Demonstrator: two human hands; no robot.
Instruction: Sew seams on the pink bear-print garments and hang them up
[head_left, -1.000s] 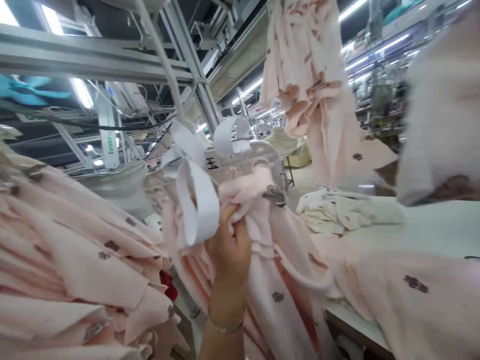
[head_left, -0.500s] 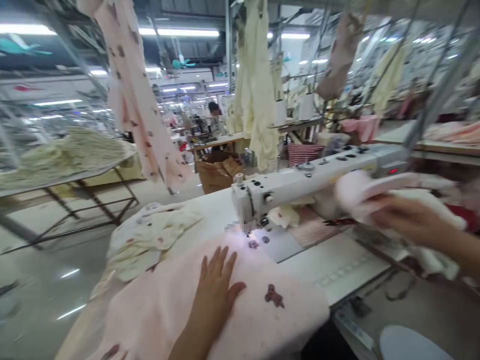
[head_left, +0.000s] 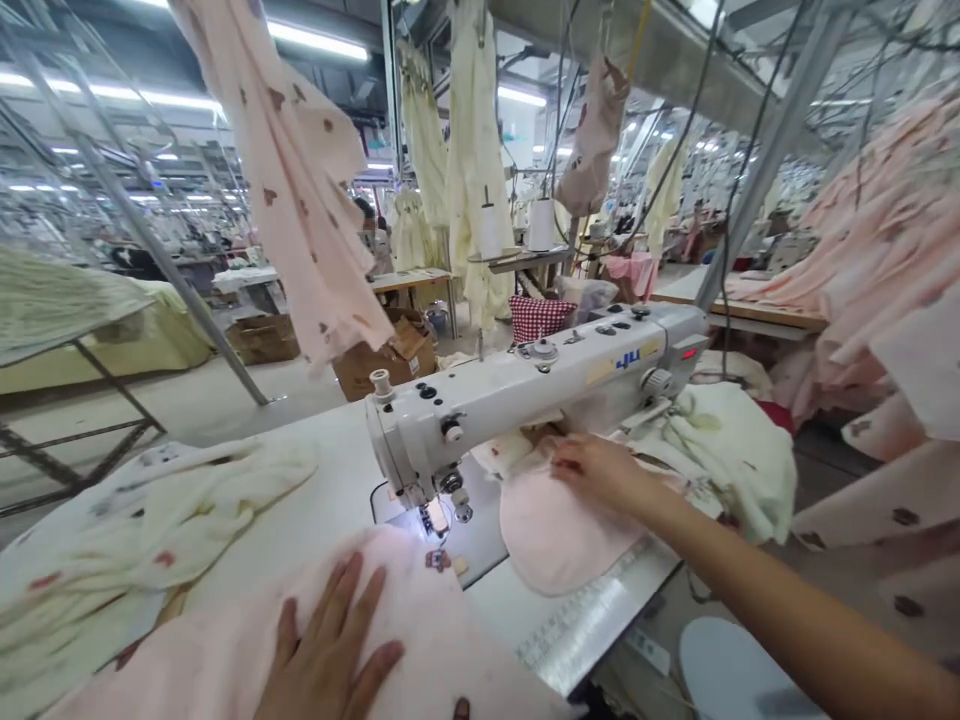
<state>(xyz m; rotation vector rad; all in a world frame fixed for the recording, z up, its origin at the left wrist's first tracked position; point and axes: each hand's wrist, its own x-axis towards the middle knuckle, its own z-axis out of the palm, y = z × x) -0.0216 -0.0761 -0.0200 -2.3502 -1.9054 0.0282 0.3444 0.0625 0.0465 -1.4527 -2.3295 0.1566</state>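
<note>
My left hand (head_left: 330, 640) lies flat, fingers spread, on a large pale pink fabric (head_left: 232, 630) with small brown motifs. The fabric's edge reaches the lit needle and presser foot of a white sewing machine (head_left: 517, 385). Under the machine's arm, my right hand (head_left: 600, 475) is closed at the upper edge of a rounded pale pink fabric piece (head_left: 574, 540). That piece rests on the table to the right of the needle. Some of my right fingertips are hidden by the curl of the hand.
Cream printed fabric (head_left: 202, 510) lies bunched on the table at left. More cream cloth (head_left: 739, 450) is heaped behind my right forearm. Pink garments (head_left: 292, 190) hang ahead and at right. A metal post (head_left: 772, 150) rises behind the machine; a round white seat (head_left: 735, 670) stands below.
The view has swung right. My right hand has come from the right, carrying the pink piece down onto the table under the machine arm. My left hand stays flat on the large fabric.
</note>
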